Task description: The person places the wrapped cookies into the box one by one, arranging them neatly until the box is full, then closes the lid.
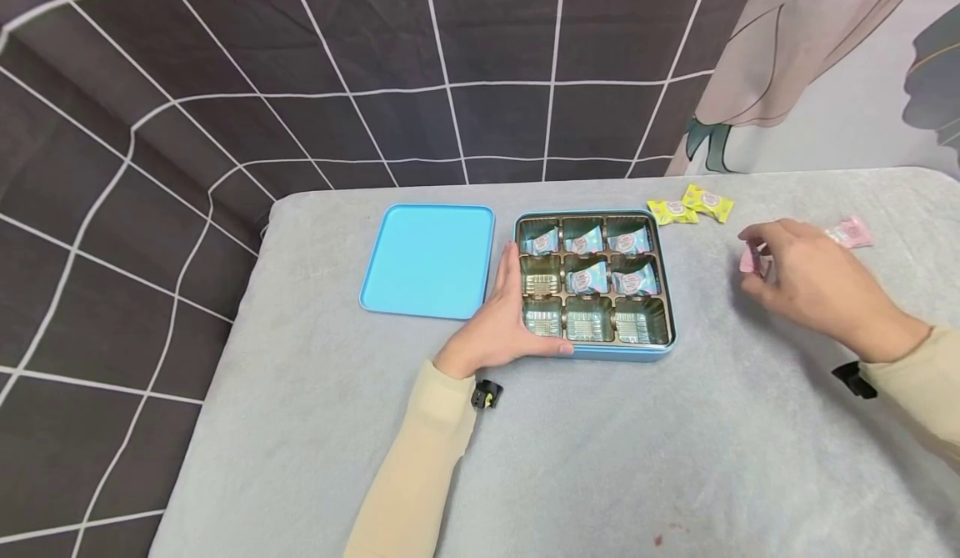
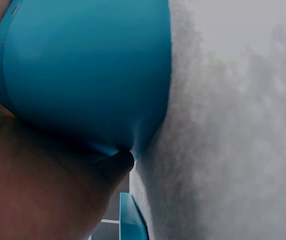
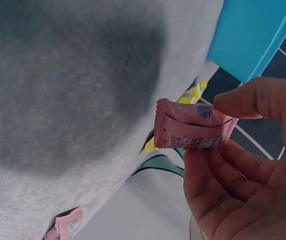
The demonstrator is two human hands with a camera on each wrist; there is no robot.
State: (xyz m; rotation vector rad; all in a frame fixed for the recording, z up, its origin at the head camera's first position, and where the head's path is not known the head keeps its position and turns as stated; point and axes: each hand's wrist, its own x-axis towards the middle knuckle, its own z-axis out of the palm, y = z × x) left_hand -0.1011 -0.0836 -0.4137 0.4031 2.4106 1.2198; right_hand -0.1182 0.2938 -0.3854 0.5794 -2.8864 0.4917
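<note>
We pinch a crimp-ended pink candy (image 3: 192,127) in our right grip (image 1: 817,279); our straight-fingered left grip (image 1: 498,322) touches the blue tin (image 1: 626,354), yellow candies (image 1: 672,213) beside it.

The rounded wall of a blue box (image 2: 88,60) fills most of the upper left, a narrow rim running down its left side. My left hand (image 2: 48,175) presses against it from the lower left — one dark fingertip touches the wall near its lower right corner. To the right spreads the grey surface (image 2: 237,125), blurred and shadowed beside the box. Below my fingertip, apart from the box, stands another blue piece (image 2: 131,220) — cut off by the bottom edge.
</note>
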